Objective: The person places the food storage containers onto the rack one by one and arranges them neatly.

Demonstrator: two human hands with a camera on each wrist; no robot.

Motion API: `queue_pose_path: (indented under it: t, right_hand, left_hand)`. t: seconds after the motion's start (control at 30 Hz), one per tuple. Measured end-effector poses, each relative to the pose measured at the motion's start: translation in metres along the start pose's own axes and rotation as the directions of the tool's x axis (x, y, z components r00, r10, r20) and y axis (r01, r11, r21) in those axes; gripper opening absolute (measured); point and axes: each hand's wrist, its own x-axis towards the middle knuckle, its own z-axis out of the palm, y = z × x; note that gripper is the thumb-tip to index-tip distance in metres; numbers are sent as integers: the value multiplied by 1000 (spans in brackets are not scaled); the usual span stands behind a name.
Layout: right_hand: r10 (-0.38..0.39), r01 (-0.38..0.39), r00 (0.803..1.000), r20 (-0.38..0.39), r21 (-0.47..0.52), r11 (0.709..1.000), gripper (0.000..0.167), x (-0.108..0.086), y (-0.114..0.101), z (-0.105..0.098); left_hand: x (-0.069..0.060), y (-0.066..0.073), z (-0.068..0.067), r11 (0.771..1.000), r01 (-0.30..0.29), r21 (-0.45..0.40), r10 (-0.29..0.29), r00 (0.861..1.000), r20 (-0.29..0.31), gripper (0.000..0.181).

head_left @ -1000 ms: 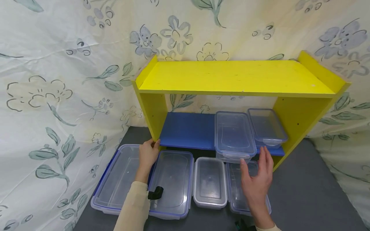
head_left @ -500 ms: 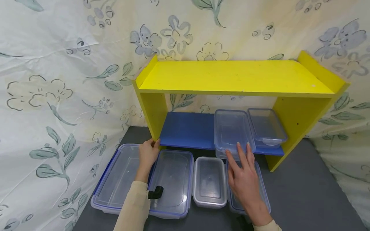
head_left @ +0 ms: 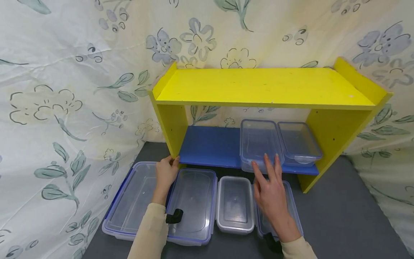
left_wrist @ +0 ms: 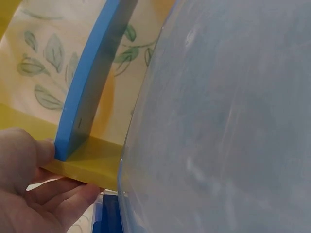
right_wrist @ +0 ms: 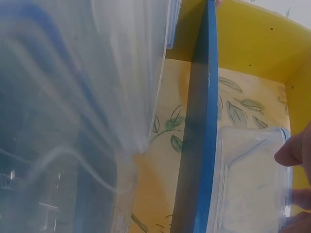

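A yellow shelf unit (head_left: 262, 86) with a blue lower board (head_left: 211, 145) stands against the cloth. On the board's right half sits a clear lidded food container (head_left: 258, 138), and beside it another clear container (head_left: 299, 138). Fingers of my right hand (head_left: 273, 199) are extended against the front of the left one; the right wrist view shows the thumb at the edge of the container (right_wrist: 252, 179). My left hand (head_left: 164, 180) grips the front edge of the unit's left side panel (left_wrist: 80, 170), thumb on one side and fingers on the other.
Below the board several lidded containers lie on the dark table (head_left: 349, 212): a large one (head_left: 132, 201) at left, a wide one (head_left: 192, 212), a small one (head_left: 235, 205), and another (head_left: 292, 205) partly under my right hand. Floral cloth (head_left: 81, 90) hangs behind.
My right hand has moved left onto the container's front, and that container has slid back deeper onto the blue board. My left hand has stayed on the side panel.
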Motion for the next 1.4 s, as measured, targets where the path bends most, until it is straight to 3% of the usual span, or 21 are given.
queue_pose_path:
  t: [0.77,0.93,1.13,1.27,1.4]
  right_hand:
    - [20,-21,998,51,14,1000,61,11,15,9]
    - [94,-91,995,-26,99,991,58,5,12,1]
    - [199,-172,967,-162,166,971,45,-2,9,-12]
    - [265,-236,951,-161,179,955,43,-3,11,-20]
    - [335,-318,938,-89,166,934,42,-6,16,-28]
  left_hand:
    - [-1,2,-2,1000,0,-12,0,1000,1,27]
    - [-3,1,-2,1000,11,-12,-11,1000,15,26]
    - [-4,0,1,1000,13,2,-13,1000,14,25]
    - [-2,1,0,1000,-7,0,7,1000,-7,26]
    - [0,0,-1,1000,-2,-2,2,1000,-20,25]
